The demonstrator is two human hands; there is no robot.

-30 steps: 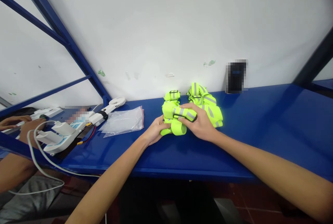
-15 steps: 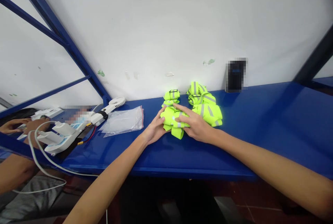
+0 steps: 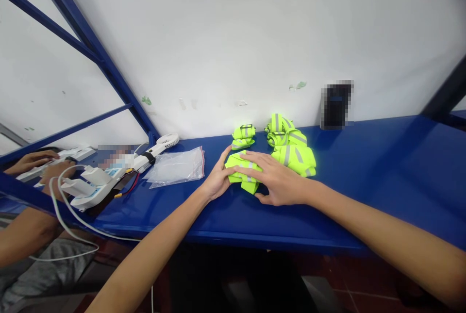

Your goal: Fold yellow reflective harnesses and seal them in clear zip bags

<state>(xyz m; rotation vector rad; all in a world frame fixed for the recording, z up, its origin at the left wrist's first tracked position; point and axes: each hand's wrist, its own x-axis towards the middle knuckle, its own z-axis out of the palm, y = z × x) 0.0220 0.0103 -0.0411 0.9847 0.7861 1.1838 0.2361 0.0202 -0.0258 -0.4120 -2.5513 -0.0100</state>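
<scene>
A folded neon-yellow reflective bundle (image 3: 236, 161) lies between my hands near the middle of the blue table (image 3: 218, 221), with a strap end hanging toward the front edge. My left hand (image 3: 217, 179) grips its left side, thumb up along the edge. Over its top and right side lie the fingers of my right hand (image 3: 273, 177), its thumb low on the right. Right behind it sits a small rolled yellow bundle (image 3: 243, 131). A larger pile of yellow reflective straps (image 3: 293, 153) rests beyond my right hand.
Clear plastic bags (image 3: 176, 166) lie to the left, beside a white handheld fan (image 3: 163, 144) and a power strip with plugs (image 3: 91, 194). A dark blurred object (image 3: 335, 107) leans on the wall. Another person's hands (image 3: 51, 167) are at far left.
My right hand has spread over the bundle's top, its thumb now off the front and lower right. The bundle looks flatter. The view has shifted slightly.
</scene>
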